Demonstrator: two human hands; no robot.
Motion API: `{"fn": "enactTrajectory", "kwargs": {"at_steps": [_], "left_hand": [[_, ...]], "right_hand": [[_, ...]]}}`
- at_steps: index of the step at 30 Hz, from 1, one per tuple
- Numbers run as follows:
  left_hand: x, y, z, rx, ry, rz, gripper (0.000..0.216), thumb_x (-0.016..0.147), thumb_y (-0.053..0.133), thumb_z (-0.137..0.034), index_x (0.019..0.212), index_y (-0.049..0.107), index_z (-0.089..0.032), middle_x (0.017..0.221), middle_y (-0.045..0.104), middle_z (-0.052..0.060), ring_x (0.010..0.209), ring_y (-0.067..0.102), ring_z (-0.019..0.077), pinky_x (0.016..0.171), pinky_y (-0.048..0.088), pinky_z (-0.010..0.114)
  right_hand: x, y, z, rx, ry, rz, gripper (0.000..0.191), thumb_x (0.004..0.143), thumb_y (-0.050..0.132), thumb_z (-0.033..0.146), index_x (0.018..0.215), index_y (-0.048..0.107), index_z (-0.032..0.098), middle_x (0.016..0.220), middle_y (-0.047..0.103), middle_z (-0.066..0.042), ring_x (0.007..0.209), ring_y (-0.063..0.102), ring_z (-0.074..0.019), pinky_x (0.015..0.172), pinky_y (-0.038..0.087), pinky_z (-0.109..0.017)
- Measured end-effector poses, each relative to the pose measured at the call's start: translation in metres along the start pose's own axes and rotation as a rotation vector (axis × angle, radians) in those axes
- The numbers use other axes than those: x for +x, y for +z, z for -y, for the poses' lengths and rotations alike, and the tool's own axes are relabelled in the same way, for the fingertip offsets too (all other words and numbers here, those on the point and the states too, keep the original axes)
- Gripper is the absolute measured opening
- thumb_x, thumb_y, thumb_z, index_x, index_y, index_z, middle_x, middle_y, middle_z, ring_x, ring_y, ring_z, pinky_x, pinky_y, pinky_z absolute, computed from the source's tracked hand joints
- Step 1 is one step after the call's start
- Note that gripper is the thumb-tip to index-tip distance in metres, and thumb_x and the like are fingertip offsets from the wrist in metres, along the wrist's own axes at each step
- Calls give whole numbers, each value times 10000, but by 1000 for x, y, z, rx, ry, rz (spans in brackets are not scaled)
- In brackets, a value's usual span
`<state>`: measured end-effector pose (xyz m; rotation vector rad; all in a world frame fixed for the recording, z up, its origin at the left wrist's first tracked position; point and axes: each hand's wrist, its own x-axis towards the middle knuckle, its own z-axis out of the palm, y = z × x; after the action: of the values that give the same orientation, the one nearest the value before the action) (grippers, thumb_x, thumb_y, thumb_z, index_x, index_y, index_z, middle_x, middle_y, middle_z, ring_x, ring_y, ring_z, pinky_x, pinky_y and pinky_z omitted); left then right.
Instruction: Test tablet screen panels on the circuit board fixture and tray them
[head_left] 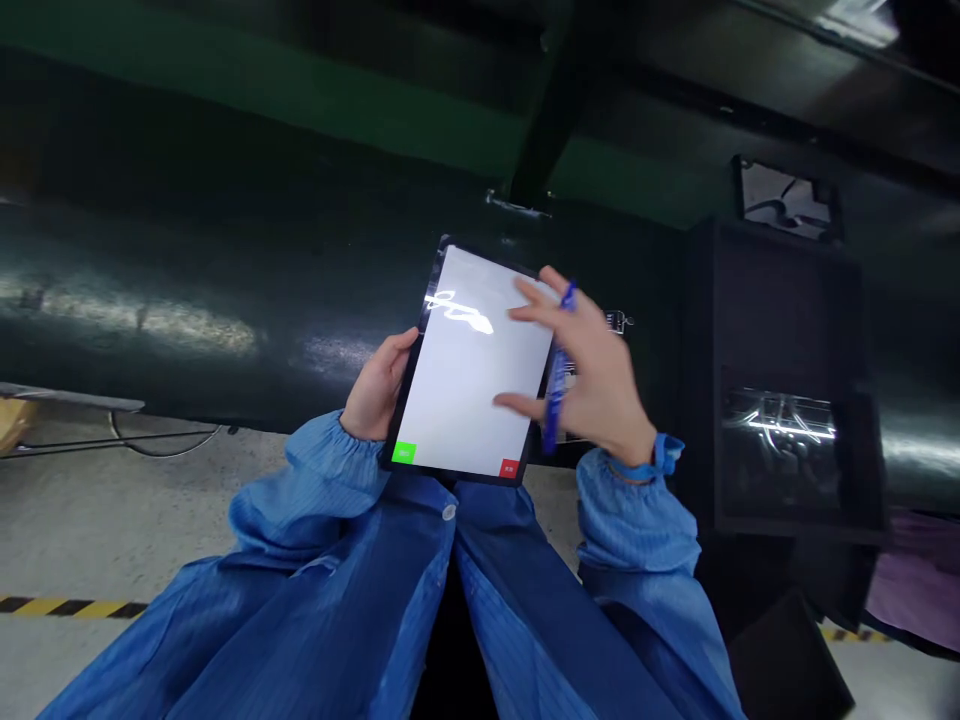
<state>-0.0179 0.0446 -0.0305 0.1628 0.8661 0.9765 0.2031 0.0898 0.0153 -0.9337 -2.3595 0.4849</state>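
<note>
A black-framed tablet (469, 390) with a bright white screen is held up in front of me; the screen has a green button at its lower left and a red one at its lower right. My left hand (381, 385) grips the tablet's left edge. My right hand (592, 370) hovers over the right side of the screen with its fingers stretched toward the glass, and a blue pen (556, 385) is tucked against its palm. Both arms wear blue striped sleeves (315, 520).
A large dark glossy machine housing (225, 260) fills the view behind the tablet. A dark cabinet (780, 380) with shiny metal parts stands at the right. Pale floor with a yellow-black stripe (67, 606) lies at the lower left, with a cable (150, 440) on it.
</note>
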Motion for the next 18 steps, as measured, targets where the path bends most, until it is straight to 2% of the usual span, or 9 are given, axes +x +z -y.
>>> {"fn": "enactTrajectory", "kwargs": {"at_steps": [2, 3, 5, 7, 8, 10, 14, 16, 18], "left_hand": [[-1, 0, 1, 1, -6, 14, 515, 937, 425, -461, 1278, 651, -147, 1136, 758, 80, 1215, 635, 357, 1062, 497, 512], [-2, 0, 1, 0, -20, 18, 527, 931, 435, -473, 1283, 648, -145, 1147, 755, 85, 1220, 631, 364, 1068, 491, 521], [-2, -1, 2, -9, -41, 26, 548, 920, 447, -495, 1282, 649, -136, 1155, 752, 96, 1221, 628, 376, 1069, 489, 536], [-2, -1, 1, -20, -40, 24, 552, 918, 444, -493, 1269, 655, -122, 1143, 755, 108, 1218, 631, 380, 1063, 495, 537], [-2, -1, 1, -24, -31, 12, 545, 920, 440, -483, 1260, 660, -117, 1132, 757, 110, 1213, 634, 377, 1059, 500, 532], [-2, 0, 0, -26, -19, -32, 514, 924, 442, -457, 1234, 673, -119, 1094, 767, 105, 1192, 651, 367, 1044, 516, 516], [-1, -1, -2, -37, -27, -195, 443, 933, 457, -413, 1168, 701, -127, 969, 787, 90, 1110, 699, 339, 989, 563, 469], [0, -3, -4, -59, -32, -242, 431, 943, 441, -393, 1147, 703, -118, 929, 788, 92, 1072, 716, 329, 960, 581, 455], [0, -7, -6, -87, -22, -264, 415, 949, 422, -364, 1121, 704, -112, 893, 789, 89, 1033, 732, 318, 940, 592, 447]], "right_hand": [[-4, 12, 13, -114, -22, 154, 766, 782, 747, 622, 1396, 491, 242, 1591, 414, -115, 1524, 249, -417, 1183, 308, -695], [-6, 20, 16, -164, -24, 193, 757, 793, 748, 599, 1406, 488, 241, 1612, 378, -120, 1533, 218, -418, 1185, 289, -709], [-12, 33, 17, -253, -52, 203, 526, 875, 704, 495, 1310, 570, 232, 1580, 434, -117, 1521, 283, -376, 1192, 320, -670], [-20, 41, 17, -337, -105, 136, 201, 960, 621, 344, 1116, 653, 222, 1466, 578, -95, 1435, 464, -299, 1145, 457, -536], [-24, 41, 17, -370, -131, 78, 115, 980, 589, 282, 1039, 666, 221, 1400, 638, -81, 1361, 553, -260, 1080, 530, -455], [-31, 36, 18, -395, -142, -67, 95, 982, 580, 227, 1002, 673, 231, 1319, 695, -64, 1216, 665, -212, 930, 607, -345], [-50, 12, 11, -292, 29, -386, 195, 945, 626, 208, 1127, 680, 252, 1228, 738, -67, 1083, 726, -221, 878, 617, -358], [-64, 4, -2, -273, 160, -463, 189, 941, 621, 191, 1101, 702, 248, 1082, 779, -53, 993, 748, -219, 858, 610, -360], [-80, 4, -21, -293, 278, -436, 153, 946, 616, 205, 1045, 727, 238, 930, 787, -34, 850, 754, -198, 770, 600, -329]]}}
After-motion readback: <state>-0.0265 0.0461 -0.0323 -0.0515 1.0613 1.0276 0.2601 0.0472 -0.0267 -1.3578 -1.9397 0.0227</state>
